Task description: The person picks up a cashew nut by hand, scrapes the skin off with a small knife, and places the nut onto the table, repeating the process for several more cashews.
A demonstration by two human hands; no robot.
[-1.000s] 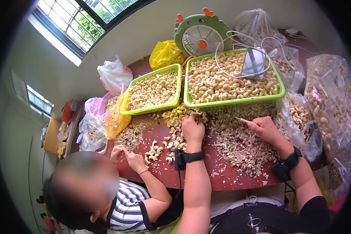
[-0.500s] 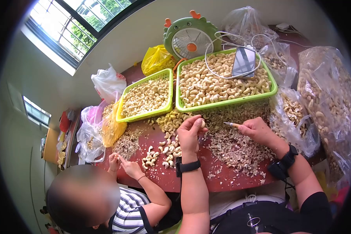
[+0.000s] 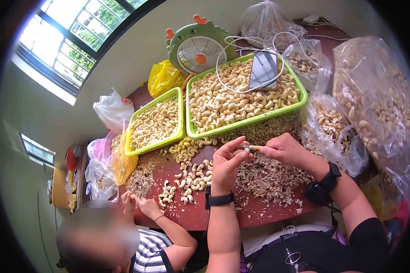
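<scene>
My left hand [image 3: 230, 163] is raised over the red table with its fingers curled in a pinch; whatever lies between the fingertips is mostly hidden, though a cashew showed there earlier. My right hand [image 3: 287, 152] grips a small knife [image 3: 255, 148] with a light handle, its tip reaching the left fingertips. Below both hands spreads a heap of brown skin flakes [image 3: 271, 182]. Loose cashews [image 3: 196, 178] lie on the table to the left of my left hand.
Two green baskets [image 3: 182, 132] [image 3: 246, 122] of cashews stand behind, a phone [image 3: 263, 69] and cable on the larger. A green fan [image 3: 199, 52] is at the back. Bags of cashews [image 3: 373, 100] line the right. A co-worker [image 3: 155, 245] sits left, hands [image 3: 143, 204] together.
My right hand has brought the knife left, so its tip now meets the left fingertips. The left hand has turned. The whole view has shifted slightly.
</scene>
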